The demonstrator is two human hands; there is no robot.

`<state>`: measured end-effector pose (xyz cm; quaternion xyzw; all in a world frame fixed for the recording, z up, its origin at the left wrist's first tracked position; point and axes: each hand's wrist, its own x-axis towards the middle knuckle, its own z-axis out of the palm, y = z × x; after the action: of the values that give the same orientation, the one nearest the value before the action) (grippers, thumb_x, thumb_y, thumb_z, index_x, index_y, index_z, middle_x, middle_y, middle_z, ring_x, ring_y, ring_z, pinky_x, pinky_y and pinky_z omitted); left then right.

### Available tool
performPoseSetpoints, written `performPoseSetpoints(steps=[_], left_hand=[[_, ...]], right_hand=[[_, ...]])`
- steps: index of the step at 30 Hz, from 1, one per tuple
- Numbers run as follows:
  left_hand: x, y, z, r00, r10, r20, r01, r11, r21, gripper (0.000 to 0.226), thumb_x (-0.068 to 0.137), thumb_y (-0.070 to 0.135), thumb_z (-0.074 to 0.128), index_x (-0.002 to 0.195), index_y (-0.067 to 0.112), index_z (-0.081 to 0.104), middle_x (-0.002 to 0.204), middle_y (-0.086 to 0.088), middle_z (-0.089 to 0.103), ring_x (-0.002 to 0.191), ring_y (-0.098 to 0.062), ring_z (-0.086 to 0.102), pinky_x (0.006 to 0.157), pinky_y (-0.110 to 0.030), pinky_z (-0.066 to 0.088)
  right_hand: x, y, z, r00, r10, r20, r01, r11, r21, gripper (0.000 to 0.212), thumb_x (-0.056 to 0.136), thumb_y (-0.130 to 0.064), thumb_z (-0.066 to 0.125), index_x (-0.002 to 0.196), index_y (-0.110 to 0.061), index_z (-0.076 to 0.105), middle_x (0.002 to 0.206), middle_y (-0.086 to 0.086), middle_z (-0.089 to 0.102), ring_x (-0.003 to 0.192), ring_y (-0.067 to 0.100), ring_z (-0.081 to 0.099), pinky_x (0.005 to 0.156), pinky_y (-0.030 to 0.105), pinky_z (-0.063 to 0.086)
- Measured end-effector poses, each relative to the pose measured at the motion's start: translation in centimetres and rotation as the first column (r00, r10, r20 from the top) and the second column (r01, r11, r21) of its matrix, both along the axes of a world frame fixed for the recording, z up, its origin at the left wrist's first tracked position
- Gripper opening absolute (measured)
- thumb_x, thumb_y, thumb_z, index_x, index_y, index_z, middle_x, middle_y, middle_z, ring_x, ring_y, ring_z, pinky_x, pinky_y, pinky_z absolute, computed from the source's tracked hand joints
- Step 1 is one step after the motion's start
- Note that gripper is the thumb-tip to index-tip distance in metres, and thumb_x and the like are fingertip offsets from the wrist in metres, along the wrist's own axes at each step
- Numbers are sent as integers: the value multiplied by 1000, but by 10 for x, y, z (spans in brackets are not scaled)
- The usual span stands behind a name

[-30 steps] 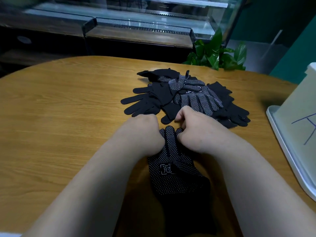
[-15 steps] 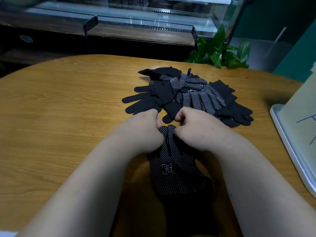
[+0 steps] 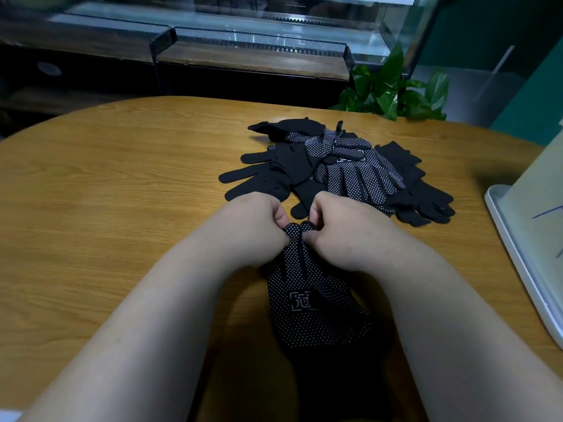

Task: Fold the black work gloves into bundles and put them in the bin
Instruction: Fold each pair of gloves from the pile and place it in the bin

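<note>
A black glove [image 3: 307,303] with white grip dots and a square logo lies flat on the wooden table [image 3: 106,193] in front of me, cuff toward me. My left hand [image 3: 256,226] and my right hand [image 3: 338,229] both pinch its fingertips, thumbs pressed on the dotted fingers. Just beyond my knuckles sits a loose pile of black gloves [image 3: 341,169], some dotted side up, some plain. The white bin [image 3: 524,248] stands at the right edge of the table, only partly in view.
A green potted plant [image 3: 393,89] rises behind the table's far edge. Beyond it run a dark shelf and glass cabinets [image 3: 249,47]. The left half of the table is bare wood.
Both hands have closed in on the glove's fingertips and drawn them slightly toward me, so less of the fingers shows. The pile has not moved.
</note>
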<state>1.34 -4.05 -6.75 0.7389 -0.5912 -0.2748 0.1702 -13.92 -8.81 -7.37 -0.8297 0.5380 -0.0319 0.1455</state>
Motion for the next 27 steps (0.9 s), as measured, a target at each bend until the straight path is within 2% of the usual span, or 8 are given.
performPoseSetpoints(steps=[4, 8, 13, 17, 19, 21, 25, 27], left_hand=[[8, 1, -4, 965, 18, -260, -10, 999, 32, 15, 84, 12, 76, 82, 23, 67, 74, 5, 69, 70, -21, 67, 61, -34, 59], [11, 2, -9, 901, 50, -430, -44, 999, 25, 18, 80, 16, 82, 91, 20, 69, 71, 6, 67, 63, -10, 59, 48, -24, 48], [11, 1, -13, 920, 10, -392, 4, 999, 33, 31, 78, 9, 82, 101, 25, 72, 64, 13, 65, 63, -8, 59, 59, -22, 41], [11, 1, -14, 928, 34, -371, -29, 999, 20, 9, 80, 17, 81, 80, 23, 75, 72, 3, 73, 64, -12, 60, 59, -23, 43], [10, 2, -12, 937, 44, -347, -48, 999, -2, 10, 82, 23, 80, 75, 21, 73, 72, 1, 73, 62, -12, 59, 58, -25, 47], [9, 4, -10, 933, 55, -356, -66, 998, -18, 12, 84, 26, 77, 75, 21, 72, 68, 3, 68, 60, -12, 58, 56, -27, 51], [10, 6, -7, 920, 31, -391, -36, 999, -5, 11, 87, 31, 74, 83, 21, 74, 78, -2, 73, 67, -14, 61, 57, -29, 52], [10, 6, -6, 922, 17, -387, -16, 1000, 6, 8, 85, 27, 76, 83, 20, 74, 69, 3, 68, 65, -14, 59, 57, -29, 52]], right_hand=[[-6, 0, 2, 998, 20, 68, -20, 1000, -2, 24, 87, -44, 67, 87, -28, 49, 82, -12, 56, 73, 3, 48, 57, 28, 34], [-11, -1, 4, 990, 28, 141, -34, 999, 39, 19, 86, -42, 71, 88, -30, 56, 84, -15, 60, 74, -2, 51, 60, 23, 37], [-13, 0, 2, 991, 39, 126, -44, 998, 42, 14, 87, -40, 71, 91, -30, 62, 84, -16, 62, 76, -3, 52, 58, 18, 34], [-14, 0, 2, 991, 29, 129, -34, 998, 43, 14, 87, -42, 70, 89, -32, 61, 81, -16, 59, 73, -4, 50, 57, 20, 32], [-15, 0, 2, 992, 28, 124, -33, 999, 37, 14, 88, -43, 69, 90, -32, 61, 82, -16, 59, 74, -4, 50, 57, 20, 33], [-15, 0, 1, 991, 26, 133, -31, 999, 38, 13, 88, -42, 69, 89, -31, 61, 81, -16, 60, 74, -4, 50, 57, 20, 33], [-16, 0, 1, 987, 25, 161, -33, 998, 47, 11, 89, -39, 68, 88, -30, 62, 82, -15, 63, 75, -3, 53, 59, 21, 36], [-17, -1, 1, 985, 47, 164, -53, 998, 34, 9, 90, -38, 68, 88, -30, 63, 84, -15, 63, 78, -2, 54, 62, 21, 38]])
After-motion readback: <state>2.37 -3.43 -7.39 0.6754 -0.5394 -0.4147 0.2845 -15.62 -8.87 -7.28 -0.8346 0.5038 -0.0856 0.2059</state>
